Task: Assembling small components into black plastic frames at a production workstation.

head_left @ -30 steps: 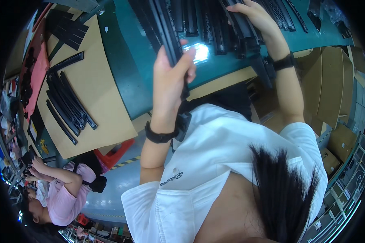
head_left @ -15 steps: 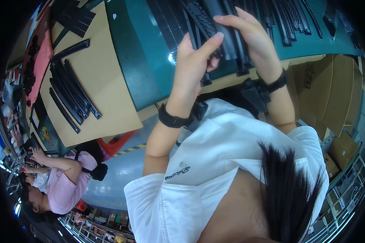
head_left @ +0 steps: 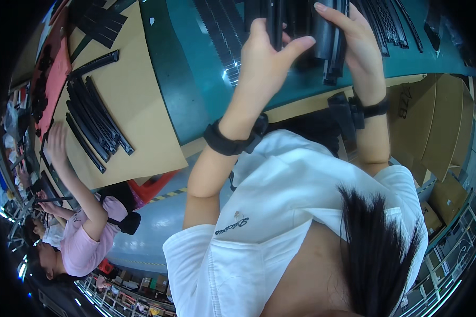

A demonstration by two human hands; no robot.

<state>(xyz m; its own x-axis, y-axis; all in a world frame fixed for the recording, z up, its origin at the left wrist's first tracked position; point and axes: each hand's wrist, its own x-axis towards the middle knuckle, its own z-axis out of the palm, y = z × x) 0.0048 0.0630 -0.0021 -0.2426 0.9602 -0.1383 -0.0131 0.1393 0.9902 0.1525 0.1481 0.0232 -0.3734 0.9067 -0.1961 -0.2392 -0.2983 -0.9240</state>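
While the left hand (head_left: pixel 264 61), near twelve o'clock, curls its fingers around a slim black trim strip (head_left: pixel 274 24), the right hand (head_left: pixel 358 47), between one and two o'clock, holds a bundle of dark trim pieces (head_left: pixel 328 53) over the teal bench (head_left: pixel 180 79), thumb across them. Pieces could slip from that bundle, probably through uneven pressure from one thumb. A light left grip might let its strip twist and scrape the serrated black strips (head_left: pixel 219 37) toward ten o'clock from that hand.
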